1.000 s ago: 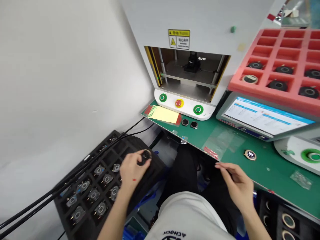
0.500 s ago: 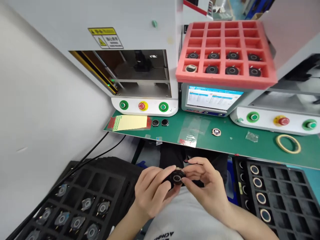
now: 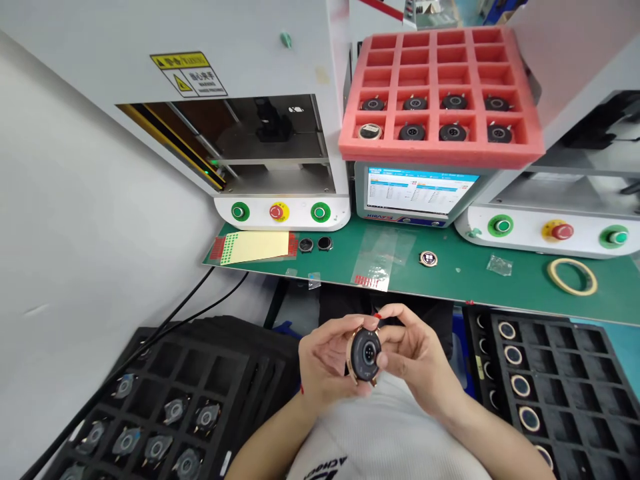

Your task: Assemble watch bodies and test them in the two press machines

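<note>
A strapless smartwatch (image 3: 364, 357) with a dark round back and a gold-coloured rim is held upright in front of my body, its back with the sensor ring toward me. My left hand (image 3: 327, 363) grips it by the rim from the left, fingers at the top and thumb below. My right hand (image 3: 413, 357) pinches its right edge, with the thumb on the back; the other fingertips are partly hidden behind it. A small red piece (image 3: 377, 316) shows at the fingertips above the watch; I cannot tell what it is.
A green bench (image 3: 340, 267) carries loose watches (image 3: 428, 259), plastic film, yellow label sheet (image 3: 257, 247) and tape ring (image 3: 572, 277). Behind stand press machines with buttons, and a screen (image 3: 415, 192) under a pink foam tray (image 3: 440, 155). Black trays (image 3: 220, 370) with watch parts lie left and right (image 3: 565, 377).
The watch has been turned so its back faces me more fully, and my left hand has shifted right and opened its grip around the rim. The view has shifted slightly.
</note>
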Motion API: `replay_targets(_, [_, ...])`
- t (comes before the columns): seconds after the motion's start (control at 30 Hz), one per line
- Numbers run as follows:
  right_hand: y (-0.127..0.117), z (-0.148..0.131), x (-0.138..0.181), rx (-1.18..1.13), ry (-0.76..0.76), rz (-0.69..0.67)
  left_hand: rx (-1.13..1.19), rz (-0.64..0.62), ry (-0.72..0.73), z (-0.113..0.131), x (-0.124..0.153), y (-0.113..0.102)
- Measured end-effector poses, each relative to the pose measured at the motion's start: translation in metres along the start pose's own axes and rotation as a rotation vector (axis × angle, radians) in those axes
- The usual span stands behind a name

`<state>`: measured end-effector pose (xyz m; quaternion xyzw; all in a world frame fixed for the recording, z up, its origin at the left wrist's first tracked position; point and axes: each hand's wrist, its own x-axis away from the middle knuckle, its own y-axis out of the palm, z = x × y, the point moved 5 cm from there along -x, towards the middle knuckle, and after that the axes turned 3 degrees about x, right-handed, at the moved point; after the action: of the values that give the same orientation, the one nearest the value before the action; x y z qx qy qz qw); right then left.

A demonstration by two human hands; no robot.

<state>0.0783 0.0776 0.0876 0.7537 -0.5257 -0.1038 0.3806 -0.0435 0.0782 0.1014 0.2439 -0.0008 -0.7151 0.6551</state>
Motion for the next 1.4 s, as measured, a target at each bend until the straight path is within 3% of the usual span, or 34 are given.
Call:
replay_targets(0.23, [-0.01, -0.031, 0.018, 0.395, -0.457, 0.28, 0.005, -0.064, -0.007, 0.012, 0.002, -0.003])
replay_targets(0.37, [-0.004, -0.042, 0.027, 0.688, -0.659, 0.233, 0.047, -0.124, 0.008, 0.011, 0.002, 0.004])
replay_targets(0.5, [0.004, -0.052, 0.031, 0.872, -0.744, 0.163, -0.023, -0.146, 0.058, 0.012, 0.002, 0.005])
replay_targets(0.6, [0.01, -0.06, 0.036, 0.914, -0.739, 0.157, -0.179, -0.17, 0.094, 0.016, 0.002, 0.004])
replay_targets(0.83, [0.02, -0.061, 0.043, 0.993, -0.575, 0.092, -0.497, -0.208, 0.23, 0.032, -0.001, 0.009])
replay_targets(1.4, [0.018, -0.054, 0.042, 0.904, -0.442, 0.128, -0.556, -0.205, 0.295, 0.039, -0.005, 0.017])
